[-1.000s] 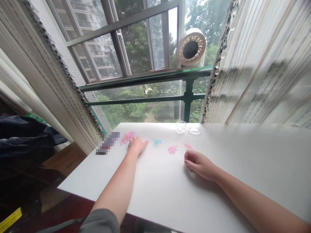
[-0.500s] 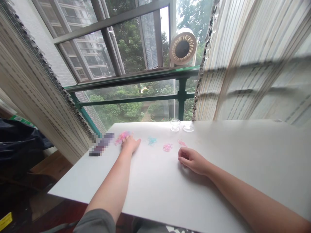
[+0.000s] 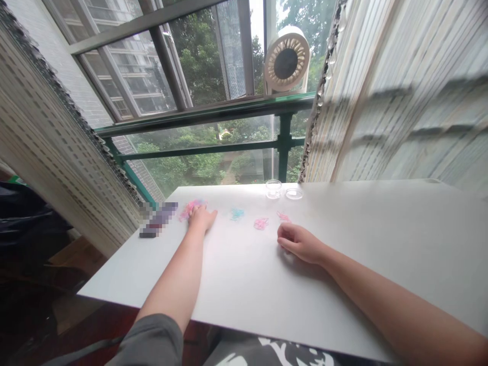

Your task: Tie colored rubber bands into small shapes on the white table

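Observation:
My left hand (image 3: 202,218) lies on the white table (image 3: 247,284), its fingers bunched at the edge of a mixed pink pile of small rubber bands (image 3: 189,208). What the fingertips hold is too small to see. My right hand (image 3: 299,242) rests on the table with fingers curled inward, just below a small pink heap (image 3: 283,216). Between the hands lie a blue heap (image 3: 237,214) and another pink heap (image 3: 261,223).
A clear round dish (image 3: 273,188) and its lid (image 3: 294,193) stand at the table's far edge. A dark blurred object (image 3: 158,220) lies left of the pink pile. A round fan (image 3: 286,60) sits on the green window rail (image 3: 206,114). Curtains hang on both sides.
Both hands stay where they were on the table. The camera has shifted a little, so the table and window sit slightly higher and further left in view.

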A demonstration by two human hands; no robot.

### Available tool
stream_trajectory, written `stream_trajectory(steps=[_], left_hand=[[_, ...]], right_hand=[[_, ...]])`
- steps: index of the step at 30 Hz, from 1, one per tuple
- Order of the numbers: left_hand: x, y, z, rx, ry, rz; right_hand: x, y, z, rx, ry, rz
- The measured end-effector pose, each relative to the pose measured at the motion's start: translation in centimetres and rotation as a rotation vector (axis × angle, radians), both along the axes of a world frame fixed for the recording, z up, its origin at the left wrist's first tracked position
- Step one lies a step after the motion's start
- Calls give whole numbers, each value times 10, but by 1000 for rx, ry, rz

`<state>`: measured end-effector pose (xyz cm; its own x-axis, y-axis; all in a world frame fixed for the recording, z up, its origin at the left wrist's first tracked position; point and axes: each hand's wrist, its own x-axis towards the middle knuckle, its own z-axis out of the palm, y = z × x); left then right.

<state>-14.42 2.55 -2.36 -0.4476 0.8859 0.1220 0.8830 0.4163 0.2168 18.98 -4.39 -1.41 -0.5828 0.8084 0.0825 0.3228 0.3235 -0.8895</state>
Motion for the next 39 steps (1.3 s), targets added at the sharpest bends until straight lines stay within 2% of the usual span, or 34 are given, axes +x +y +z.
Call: stream_trajectory(steps=[10, 28, 32, 36, 38, 39], left_hand=[[-12, 6, -2, 1, -2, -12], [-13, 7, -2, 56, -50, 14], [-12, 5, 2, 129, -65, 4], [-7, -4, 16, 268, -63, -22], [1, -10, 24, 373, -131, -52], [6, -13, 27, 447, -231, -91]], right_hand=[[0, 1, -2, -6, 2, 14], [1, 2, -6, 0, -14, 17], [1, 2, -6, -7, -16, 15], [1, 2, -5, 13, -18, 9], [0, 2, -5, 33, -20, 6], [0, 2, -5, 42, -21, 4]])
